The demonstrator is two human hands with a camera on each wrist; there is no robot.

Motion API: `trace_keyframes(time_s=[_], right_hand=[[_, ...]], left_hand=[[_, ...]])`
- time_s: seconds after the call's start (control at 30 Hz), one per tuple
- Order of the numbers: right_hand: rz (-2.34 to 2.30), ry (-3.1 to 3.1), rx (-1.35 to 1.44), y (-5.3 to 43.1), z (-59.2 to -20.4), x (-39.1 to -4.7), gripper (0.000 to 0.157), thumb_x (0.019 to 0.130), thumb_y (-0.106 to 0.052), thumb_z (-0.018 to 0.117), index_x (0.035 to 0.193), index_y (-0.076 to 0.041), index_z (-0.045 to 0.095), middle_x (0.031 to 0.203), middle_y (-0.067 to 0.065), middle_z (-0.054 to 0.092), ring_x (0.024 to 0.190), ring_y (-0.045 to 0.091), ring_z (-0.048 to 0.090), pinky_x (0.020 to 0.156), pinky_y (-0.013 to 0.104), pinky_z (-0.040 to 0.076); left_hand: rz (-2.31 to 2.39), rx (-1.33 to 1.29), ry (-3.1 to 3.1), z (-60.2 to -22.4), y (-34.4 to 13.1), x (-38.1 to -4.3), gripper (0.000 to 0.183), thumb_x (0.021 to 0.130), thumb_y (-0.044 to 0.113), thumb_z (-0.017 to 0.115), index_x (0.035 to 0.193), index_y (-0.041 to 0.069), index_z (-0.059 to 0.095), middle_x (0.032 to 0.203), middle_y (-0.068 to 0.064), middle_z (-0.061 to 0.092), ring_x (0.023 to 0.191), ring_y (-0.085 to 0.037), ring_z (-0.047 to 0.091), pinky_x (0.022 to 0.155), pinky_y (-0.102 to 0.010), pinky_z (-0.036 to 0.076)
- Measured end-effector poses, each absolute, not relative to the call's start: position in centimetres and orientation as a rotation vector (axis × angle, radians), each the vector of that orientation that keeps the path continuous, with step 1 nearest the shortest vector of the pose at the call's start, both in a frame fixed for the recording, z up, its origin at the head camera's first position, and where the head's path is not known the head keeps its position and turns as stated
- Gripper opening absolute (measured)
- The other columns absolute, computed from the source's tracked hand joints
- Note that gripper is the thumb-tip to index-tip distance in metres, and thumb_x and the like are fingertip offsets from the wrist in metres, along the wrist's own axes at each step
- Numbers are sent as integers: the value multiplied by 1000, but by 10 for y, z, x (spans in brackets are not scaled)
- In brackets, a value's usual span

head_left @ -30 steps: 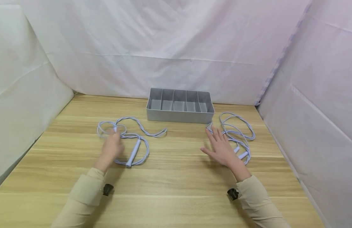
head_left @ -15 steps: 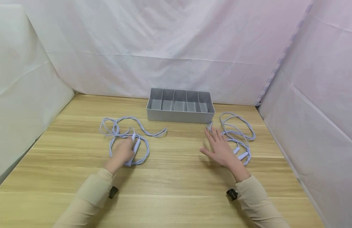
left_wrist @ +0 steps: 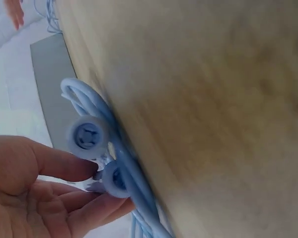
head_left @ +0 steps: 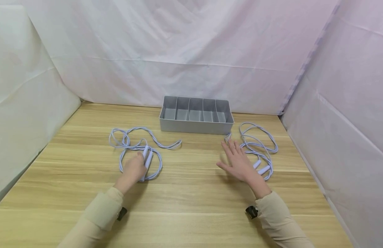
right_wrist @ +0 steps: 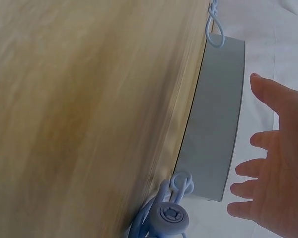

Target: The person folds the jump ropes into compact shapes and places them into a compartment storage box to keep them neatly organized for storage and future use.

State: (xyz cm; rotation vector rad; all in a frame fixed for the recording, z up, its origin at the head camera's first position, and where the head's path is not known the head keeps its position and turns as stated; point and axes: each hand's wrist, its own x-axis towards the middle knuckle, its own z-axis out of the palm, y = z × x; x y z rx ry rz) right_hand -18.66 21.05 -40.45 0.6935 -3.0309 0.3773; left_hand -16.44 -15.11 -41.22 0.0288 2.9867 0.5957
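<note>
On the left of the table lies a pale blue jump rope with looped cord. My left hand [head_left: 135, 167] pinches one of its handles [left_wrist: 116, 179] between thumb and fingers. Close beside that handle is the rope's second handle [left_wrist: 88, 136], almost parallel to it. My right hand [head_left: 237, 163] hangs over the table with its fingers spread and holds nothing. A second pale blue jump rope lies just beyond and to the right of it, its two handles [head_left: 264, 169] side by side; the hand partly covers its cord in the head view.
At the back of the wooden table [head_left: 185, 213], a grey box [head_left: 195, 127] with several compartments stands between the two ropes. White cloth [head_left: 191, 44] closes off the back and both sides.
My left hand has carried the handle rightward and nearer, from the rope's far left loop to beside the other handle. The left cord loop shifted with it. My right hand has barely moved.
</note>
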Motion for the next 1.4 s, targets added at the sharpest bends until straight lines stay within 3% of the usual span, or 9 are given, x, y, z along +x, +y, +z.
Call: trace_keyframes(time_s=[0.1,0.23,0.43,0.6,0.9,1.03,1.2,1.27,1.4], right_hand=[[371,-3023,706,210,-406,-187,81,87,-46,53,145,-6,13,148,24,4,135,41,3,108,57,9],[371,-3023,717,209,-408,-187,81,88,-47,52,144,-4,14,148,24,3,135,41,2,108,57,9],[352,-3016,728,209,-410,-187,81,87,-46,53,144,-2,16,149,22,3,135,42,3,107,59,11],[354,-3012,738,209,-409,-185,81,88,-46,53,145,-5,13,149,22,2,135,42,4,107,58,10],[367,-3018,743,207,-409,-183,80,88,-46,53,144,-5,15,149,22,3,135,40,4,108,56,9],[371,-3021,746,207,-411,-183,81,87,-46,53,144,-4,14,148,24,4,135,40,3,109,55,8],[381,-3020,745,207,-412,-182,80,88,-46,53,144,-3,16,149,22,3,135,40,4,108,56,11],[381,-3010,746,208,-412,-181,79,87,-45,54,143,-2,18,149,21,3,135,40,5,107,57,13],[384,-3002,740,210,-411,-181,78,88,-44,54,143,-2,18,150,19,2,135,40,6,107,57,14]], left_hand=[[583,26,2945,-411,-148,-163,59,81,2,48,124,-29,21,78,-31,58,67,-36,59,63,-46,52],[610,12,2901,-409,-146,-161,64,88,13,46,125,-30,16,84,-34,58,66,-33,58,60,-42,52],[521,41,2906,-410,-144,-158,80,76,12,64,125,-30,17,81,-30,58,64,-31,57,61,-41,52],[434,73,2904,-409,-141,-158,80,70,6,65,123,-31,18,88,-33,58,71,-37,59,68,-45,52],[246,85,3043,-412,-133,-155,56,74,-1,56,113,-34,32,81,-37,57,67,-37,60,52,-41,53],[141,125,3098,-413,-130,-153,42,75,-3,55,106,-29,45,91,-41,55,70,-40,60,52,-41,53],[81,151,3144,-415,-130,-151,9,75,-2,58,76,-11,58,73,-25,59,58,-31,59,45,-36,50],[65,146,3170,-416,-129,-151,8,75,-2,57,68,-6,55,61,-16,54,53,-26,56,41,-33,48],[-7,154,3212,-417,-128,-154,10,73,-3,57,65,-3,52,56,-10,50,51,-23,55,39,-30,47]])
